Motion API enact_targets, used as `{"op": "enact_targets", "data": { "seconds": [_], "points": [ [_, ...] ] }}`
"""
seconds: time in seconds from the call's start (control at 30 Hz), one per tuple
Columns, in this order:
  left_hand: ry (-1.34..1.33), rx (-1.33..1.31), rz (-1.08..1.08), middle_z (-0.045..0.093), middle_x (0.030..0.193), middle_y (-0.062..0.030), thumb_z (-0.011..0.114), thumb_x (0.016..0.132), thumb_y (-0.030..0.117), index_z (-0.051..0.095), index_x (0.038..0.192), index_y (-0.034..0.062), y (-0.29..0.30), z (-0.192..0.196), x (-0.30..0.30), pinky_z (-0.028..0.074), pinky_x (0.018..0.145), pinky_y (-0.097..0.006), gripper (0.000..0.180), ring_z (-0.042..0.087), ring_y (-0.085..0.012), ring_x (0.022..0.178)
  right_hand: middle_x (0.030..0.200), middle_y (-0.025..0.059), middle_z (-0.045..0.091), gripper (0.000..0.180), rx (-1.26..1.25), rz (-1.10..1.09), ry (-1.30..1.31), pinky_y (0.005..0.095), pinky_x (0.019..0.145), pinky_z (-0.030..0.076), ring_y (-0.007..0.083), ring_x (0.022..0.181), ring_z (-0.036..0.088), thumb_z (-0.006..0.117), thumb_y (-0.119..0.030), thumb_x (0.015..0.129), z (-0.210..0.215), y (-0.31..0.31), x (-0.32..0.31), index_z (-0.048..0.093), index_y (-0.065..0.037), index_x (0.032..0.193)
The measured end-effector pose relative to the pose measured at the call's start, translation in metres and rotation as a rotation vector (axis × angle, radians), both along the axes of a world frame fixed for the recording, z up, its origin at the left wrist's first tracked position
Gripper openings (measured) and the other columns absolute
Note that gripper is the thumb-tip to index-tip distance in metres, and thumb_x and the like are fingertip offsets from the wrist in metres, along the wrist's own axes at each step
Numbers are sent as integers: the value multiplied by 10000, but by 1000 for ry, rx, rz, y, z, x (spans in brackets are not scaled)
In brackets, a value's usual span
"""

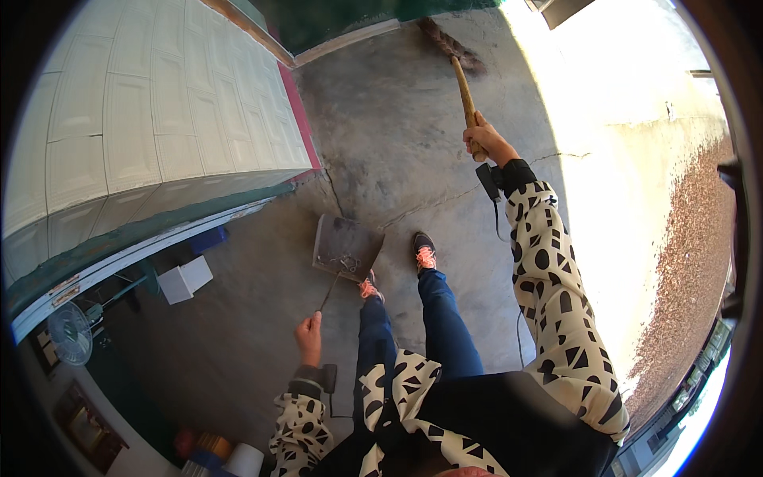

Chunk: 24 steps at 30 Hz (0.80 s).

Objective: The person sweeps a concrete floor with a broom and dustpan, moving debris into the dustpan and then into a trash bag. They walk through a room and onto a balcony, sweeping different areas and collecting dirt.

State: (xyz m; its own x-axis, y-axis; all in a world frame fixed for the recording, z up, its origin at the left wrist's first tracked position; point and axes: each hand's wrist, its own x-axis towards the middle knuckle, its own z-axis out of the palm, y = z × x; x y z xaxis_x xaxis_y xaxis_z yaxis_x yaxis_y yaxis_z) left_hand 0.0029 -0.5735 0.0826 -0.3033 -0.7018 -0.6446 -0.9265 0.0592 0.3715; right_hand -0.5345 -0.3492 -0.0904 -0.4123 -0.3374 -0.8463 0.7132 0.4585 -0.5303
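Observation:
My right hand (488,140) is closed around the wooden handle of a broom (463,86), arm stretched far forward. The broom's dark brown head (445,41) lies on the concrete floor near the green wall at the top. Lower and to the left, my left hand (309,338) grips the thin metal handle of a dustpan (332,234). This grey, scoop-like pan rests on the floor just ahead of my left shoe, with a little tangled debris or wire visible in it. Small black devices with cables sit at both my wrists.
A white tiled wall (127,111) with a pink-edged corner stands at the left, beside a doorway sill. Past it are a fan (71,332), a white box (185,279) and a blue item (208,239). Bright sunlit ground and a gravel strip (687,254) lie to the right.

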Motion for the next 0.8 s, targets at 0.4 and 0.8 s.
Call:
{"op": "enact_targets", "data": {
  "seconds": [0.4,0.8],
  "points": [
    [-63,12,86,363,503,13,579,871,331,462,575,6,41,-16,19,311,448,-288,455,347,-79,487,733,161,606,918,274,652,-77,355,519,524,239,577,632,537,-8,664,86,98,177,82,-211,1436],
    [-18,-23,108,317,497,-90,586,864,339,418,592,-27,113,4,-2,288,457,-344,485,281,-139,493,649,106,565,846,34,690,62,319,457,499,188,486,573,553,-27,671,79,-10,58,200,-182,1424]
  ]
}}
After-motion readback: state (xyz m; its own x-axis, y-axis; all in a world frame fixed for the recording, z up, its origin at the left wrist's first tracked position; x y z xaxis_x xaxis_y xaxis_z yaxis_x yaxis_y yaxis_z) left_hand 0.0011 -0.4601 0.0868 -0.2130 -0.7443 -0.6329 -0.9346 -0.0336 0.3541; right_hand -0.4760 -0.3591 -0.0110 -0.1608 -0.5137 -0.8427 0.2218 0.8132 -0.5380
